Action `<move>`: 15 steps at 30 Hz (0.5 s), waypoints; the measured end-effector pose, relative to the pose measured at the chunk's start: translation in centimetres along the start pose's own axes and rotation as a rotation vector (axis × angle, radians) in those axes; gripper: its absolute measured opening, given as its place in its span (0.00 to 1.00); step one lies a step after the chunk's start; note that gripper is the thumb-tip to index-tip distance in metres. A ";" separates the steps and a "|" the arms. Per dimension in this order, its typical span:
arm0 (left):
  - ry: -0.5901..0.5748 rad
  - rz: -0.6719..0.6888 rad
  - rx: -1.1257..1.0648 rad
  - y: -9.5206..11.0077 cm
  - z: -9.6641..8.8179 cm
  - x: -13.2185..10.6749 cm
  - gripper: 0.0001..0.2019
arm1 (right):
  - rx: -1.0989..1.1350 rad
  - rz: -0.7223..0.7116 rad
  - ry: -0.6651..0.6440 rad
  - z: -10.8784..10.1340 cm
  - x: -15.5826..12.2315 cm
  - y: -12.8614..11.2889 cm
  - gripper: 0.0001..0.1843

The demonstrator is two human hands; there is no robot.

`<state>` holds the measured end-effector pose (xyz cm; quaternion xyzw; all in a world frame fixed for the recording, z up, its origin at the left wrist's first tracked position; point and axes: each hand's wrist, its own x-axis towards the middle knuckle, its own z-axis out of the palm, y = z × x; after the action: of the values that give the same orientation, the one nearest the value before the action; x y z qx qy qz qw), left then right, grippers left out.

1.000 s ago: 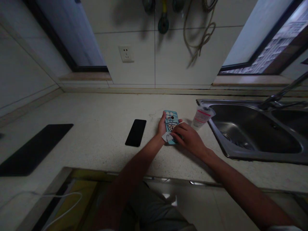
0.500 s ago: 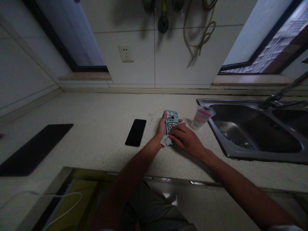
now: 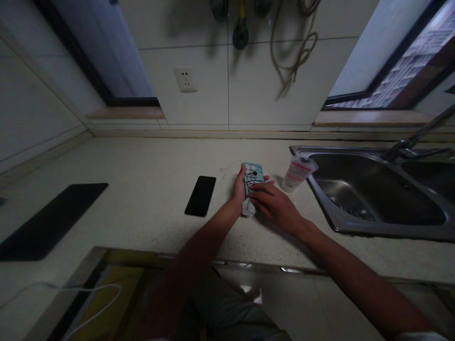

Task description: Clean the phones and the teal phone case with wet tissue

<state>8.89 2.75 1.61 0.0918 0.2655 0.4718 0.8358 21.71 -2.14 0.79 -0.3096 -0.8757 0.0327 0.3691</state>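
A light-blue phone case [image 3: 253, 170] with a cartoon print and camera cut-outs lies in my left hand [image 3: 239, 185], its thumb along the left edge and fingertips showing at the right. My right hand [image 3: 272, 201] is over the case's lower half, fingers closed on a white wipe [image 3: 248, 207] that looks like tissue or cloth. The wipe hangs over the lower end of the case, and part of it is hidden under the fingers. On the counter left of my hands lies a black phone [image 3: 200, 196], screen up.
A clear plastic cup [image 3: 298, 173] with red print stands right of my hands, beside the steel sink [image 3: 330, 222]. A black mat [image 3: 53, 220] lies on the counter [image 3: 149, 189] at the left. A white cable [image 3: 85, 287] hangs near the drawer at lower left.
My right hand has shifted slightly on the case, and the white wipe has moved a little to the right and changed its fold. My left hand keeps its hold.
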 end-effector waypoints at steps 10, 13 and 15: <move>-0.088 -0.092 -0.039 0.1 -0.1 -0.1 0.33 | -0.051 0.143 0.067 -0.5 0.0 0.4 0.09; -0.110 -0.104 -0.055 0.1 -0.4 0.3 0.34 | -0.068 0.172 0.082 -0.6 0.1 0.4 0.09; -0.113 -0.110 -0.055 0.1 -0.6 0.6 0.34 | -0.080 0.188 0.085 -0.6 0.1 0.4 0.09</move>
<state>8.73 3.24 0.91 0.0807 0.2097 0.4263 0.8762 22.27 -1.85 1.21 -0.4058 -0.8270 0.0190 0.3886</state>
